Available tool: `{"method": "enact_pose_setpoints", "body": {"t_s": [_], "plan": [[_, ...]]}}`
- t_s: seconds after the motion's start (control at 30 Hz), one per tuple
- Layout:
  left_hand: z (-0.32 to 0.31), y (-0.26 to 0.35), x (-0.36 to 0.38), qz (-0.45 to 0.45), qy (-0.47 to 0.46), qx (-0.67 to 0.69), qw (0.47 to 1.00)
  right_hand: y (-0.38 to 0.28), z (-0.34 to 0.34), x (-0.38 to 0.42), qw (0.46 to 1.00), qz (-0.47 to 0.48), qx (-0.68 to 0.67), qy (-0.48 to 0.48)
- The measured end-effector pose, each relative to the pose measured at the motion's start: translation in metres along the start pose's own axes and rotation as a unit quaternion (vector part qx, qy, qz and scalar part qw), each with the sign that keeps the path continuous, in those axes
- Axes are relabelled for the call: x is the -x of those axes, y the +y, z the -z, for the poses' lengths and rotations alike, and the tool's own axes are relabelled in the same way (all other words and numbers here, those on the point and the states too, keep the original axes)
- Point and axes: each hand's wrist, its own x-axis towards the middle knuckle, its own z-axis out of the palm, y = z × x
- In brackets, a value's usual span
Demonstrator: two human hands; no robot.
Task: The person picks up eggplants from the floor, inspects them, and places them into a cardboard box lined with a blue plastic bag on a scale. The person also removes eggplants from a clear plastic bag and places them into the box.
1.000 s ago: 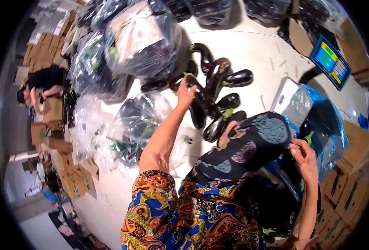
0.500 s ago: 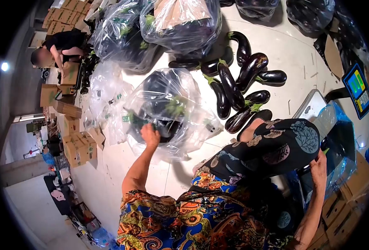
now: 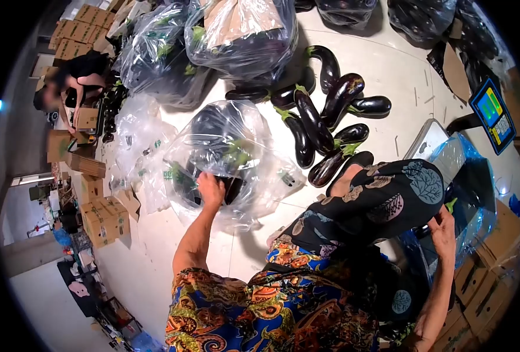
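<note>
Clear bag (image 3: pixel 264 176): set on the floor (image 3: pixel 148 258), its loose folds spread around bagged eggplants (image 3: pixel 213 126).
Left hand (image 3: pixel 212 189): placed at the near side of the clear bag, fingers curled over a dark shape; whether plastic or fruit is gripped cannot be told.
Right hand (image 3: pixel 443 230): placed by the knee (image 3: pixel 422 182) at the blue bag (image 3: pixel 484 190), fingers bent and close together near a green stem (image 3: pixel 451 205); whether anything is held cannot be told.
Loose eggplants (image 3: pixel 314 124): clustered on the floor, beyond and to the right of the left hand, well apart from it.
Eggplant handling: judged firm, smooth, rather slippery and easily bruised; single fruits moderately light, the filled bag heavy.
Eggplant hold: best taken around the thick middle or just below the stem.
Bag handling: judged limp, slick and easily torn; best taken by gathered folds.
</note>
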Motion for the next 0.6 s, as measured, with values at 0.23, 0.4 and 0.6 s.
{"method": "enact_pose_setpoints", "body": {"t_s": [0.23, 0.4, 0.6], "plan": [[0.021, -0.005, -0.012, 0.071, -0.097, -0.172, 0.978, 0.003, -0.009, 0.008, 0.999, -0.016, -0.014, 0.042], [0.003, -0.011, -0.018, 0.030, -0.064, -0.143, 0.987, -0.001, -0.007, 0.008, 0.999, -0.012, -0.006, 0.041], [0.034, -0.034, 0.003, -0.066, -0.067, -0.029, 0.995, -0.001, 0.002, 0.002, 0.999, 0.028, -0.026, 0.021]]}}
